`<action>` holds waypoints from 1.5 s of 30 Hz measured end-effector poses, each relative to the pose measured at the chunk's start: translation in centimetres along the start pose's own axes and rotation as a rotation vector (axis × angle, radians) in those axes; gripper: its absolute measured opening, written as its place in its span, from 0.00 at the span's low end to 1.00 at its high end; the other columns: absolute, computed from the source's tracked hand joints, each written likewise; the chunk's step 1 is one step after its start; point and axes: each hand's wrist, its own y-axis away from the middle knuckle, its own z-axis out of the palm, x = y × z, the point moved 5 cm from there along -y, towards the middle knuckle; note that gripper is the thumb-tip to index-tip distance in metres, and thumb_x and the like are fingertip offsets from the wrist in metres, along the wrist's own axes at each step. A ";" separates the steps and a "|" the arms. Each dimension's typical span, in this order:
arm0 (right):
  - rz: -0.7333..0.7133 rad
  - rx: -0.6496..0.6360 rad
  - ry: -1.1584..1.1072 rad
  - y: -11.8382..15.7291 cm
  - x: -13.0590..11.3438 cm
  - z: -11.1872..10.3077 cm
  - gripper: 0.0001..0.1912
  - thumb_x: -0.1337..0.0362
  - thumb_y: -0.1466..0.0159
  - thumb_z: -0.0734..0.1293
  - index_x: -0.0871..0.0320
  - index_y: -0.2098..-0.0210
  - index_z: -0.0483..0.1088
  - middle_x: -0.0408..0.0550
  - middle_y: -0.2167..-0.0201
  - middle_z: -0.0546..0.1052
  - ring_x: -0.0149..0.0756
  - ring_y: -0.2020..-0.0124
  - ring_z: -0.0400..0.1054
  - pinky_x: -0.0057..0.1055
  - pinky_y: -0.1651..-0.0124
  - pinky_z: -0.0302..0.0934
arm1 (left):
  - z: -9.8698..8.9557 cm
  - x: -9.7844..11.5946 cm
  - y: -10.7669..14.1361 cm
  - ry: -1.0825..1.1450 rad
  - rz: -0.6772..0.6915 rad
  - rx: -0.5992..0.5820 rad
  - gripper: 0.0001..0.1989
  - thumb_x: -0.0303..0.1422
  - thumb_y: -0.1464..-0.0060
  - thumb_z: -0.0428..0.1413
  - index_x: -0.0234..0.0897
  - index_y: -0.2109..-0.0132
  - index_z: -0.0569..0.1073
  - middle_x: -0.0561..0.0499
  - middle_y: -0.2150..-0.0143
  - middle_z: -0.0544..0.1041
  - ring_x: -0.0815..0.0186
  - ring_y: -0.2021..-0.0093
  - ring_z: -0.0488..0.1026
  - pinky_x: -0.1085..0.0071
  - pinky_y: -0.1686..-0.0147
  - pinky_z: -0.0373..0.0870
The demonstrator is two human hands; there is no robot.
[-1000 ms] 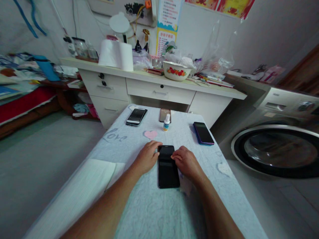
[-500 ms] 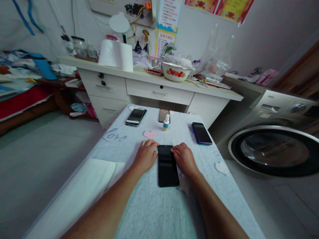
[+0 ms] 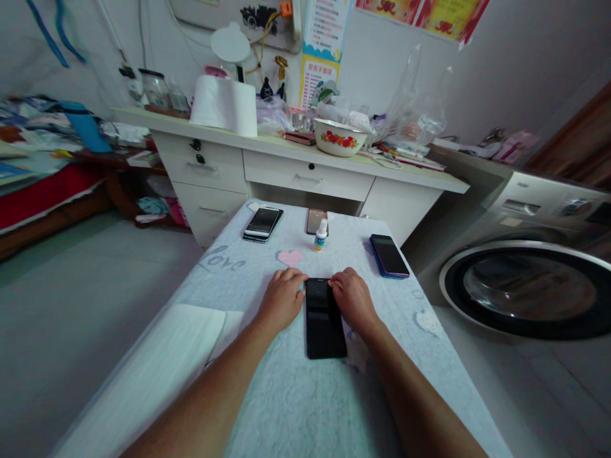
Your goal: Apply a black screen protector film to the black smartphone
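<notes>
A black smartphone [image 3: 325,324] lies flat on the cloth-covered table, screen up, its surface showing reflections. My left hand [image 3: 282,296] is closed at the phone's upper left edge, fingers curled and fingertips touching the corner. On the opposite side my right hand [image 3: 352,298] is closed too, thumb and fingertips pressed together over the upper right edge of the screen. Whether anything thin is pinched there is too small to make out. Beyond the hands stands a small white spray bottle [image 3: 320,236] with a blue and yellow label.
Stacked phones lie at the table's far left [image 3: 263,222] and right side [image 3: 389,256]. Another phone [image 3: 317,221] rests behind the bottle. White paper or cloth [image 3: 181,343] lies by my left forearm. A white desk [image 3: 305,172] borders the far end; a washing machine [image 3: 525,254] stands right.
The whole view has shifted slightly, so everything sits a little further right. Both hands stay at the phone's upper edges, with little visible movement.
</notes>
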 end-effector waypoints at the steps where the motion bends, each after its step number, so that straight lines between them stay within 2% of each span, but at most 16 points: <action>1: 0.004 -0.002 0.013 -0.1 -0.2 0.1 0.12 0.68 0.33 0.60 0.58 0.64 0.76 0.48 0.65 0.72 0.32 0.63 0.67 0.26 0.59 0.55 | 0.0 0.0 0.0 0.000 -0.002 -0.005 0.17 0.25 0.47 0.54 0.36 0.49 0.74 0.46 0.50 0.73 0.58 0.50 0.65 0.60 0.47 0.63; 6: 0.001 -0.021 0.062 -0.3 -1.1 0.4 0.13 0.66 0.32 0.59 0.57 0.62 0.75 0.48 0.63 0.71 0.32 0.65 0.67 0.26 0.61 0.55 | 0.0 0.0 0.0 -0.008 -0.006 -0.006 0.17 0.25 0.47 0.54 0.37 0.49 0.73 0.47 0.51 0.73 0.58 0.50 0.65 0.60 0.47 0.63; 14: -0.117 -0.021 0.058 -0.2 -2.6 1.2 0.13 0.64 0.31 0.58 0.54 0.61 0.75 0.46 0.61 0.71 0.30 0.63 0.67 0.25 0.62 0.55 | 0.2 -0.1 -0.1 -0.024 -0.004 -0.009 0.17 0.25 0.47 0.53 0.38 0.50 0.72 0.47 0.51 0.73 0.59 0.51 0.65 0.60 0.47 0.64; 18: -0.129 -0.016 0.059 -0.2 -3.0 1.2 0.12 0.64 0.31 0.59 0.53 0.59 0.75 0.46 0.61 0.71 0.31 0.63 0.67 0.26 0.63 0.55 | 0.1 0.0 -0.1 -0.024 -0.006 -0.014 0.16 0.25 0.46 0.52 0.39 0.50 0.72 0.47 0.51 0.73 0.59 0.51 0.66 0.60 0.47 0.63; 24: -0.035 -0.038 0.080 0.0 -1.6 0.3 0.13 0.65 0.32 0.58 0.54 0.60 0.75 0.48 0.61 0.71 0.33 0.61 0.67 0.27 0.61 0.56 | -0.1 0.0 -0.1 -0.011 -0.047 0.001 0.15 0.25 0.48 0.54 0.38 0.53 0.72 0.47 0.52 0.72 0.58 0.50 0.66 0.60 0.48 0.63; 30: 0.031 0.004 0.100 0.1 -0.3 -0.2 0.12 0.67 0.33 0.59 0.55 0.63 0.75 0.48 0.63 0.71 0.33 0.62 0.67 0.28 0.61 0.55 | -0.1 0.0 -0.1 0.009 -0.038 0.012 0.13 0.24 0.49 0.54 0.37 0.54 0.73 0.47 0.53 0.73 0.59 0.51 0.66 0.61 0.48 0.63; 35: -0.011 0.000 0.089 -0.2 -1.1 0.3 0.13 0.66 0.32 0.58 0.56 0.65 0.74 0.48 0.63 0.70 0.33 0.63 0.67 0.27 0.61 0.55 | 0.0 -0.2 -0.2 0.008 -0.034 0.007 0.14 0.25 0.48 0.54 0.37 0.53 0.73 0.47 0.53 0.73 0.59 0.51 0.66 0.60 0.48 0.63; 45: -0.126 -0.002 0.043 -0.5 -2.6 1.2 0.13 0.64 0.31 0.58 0.53 0.60 0.75 0.48 0.61 0.71 0.34 0.59 0.65 0.26 0.59 0.56 | -0.1 -0.1 -0.1 -0.003 -0.043 0.001 0.13 0.25 0.48 0.54 0.38 0.54 0.73 0.47 0.54 0.73 0.59 0.51 0.67 0.60 0.48 0.64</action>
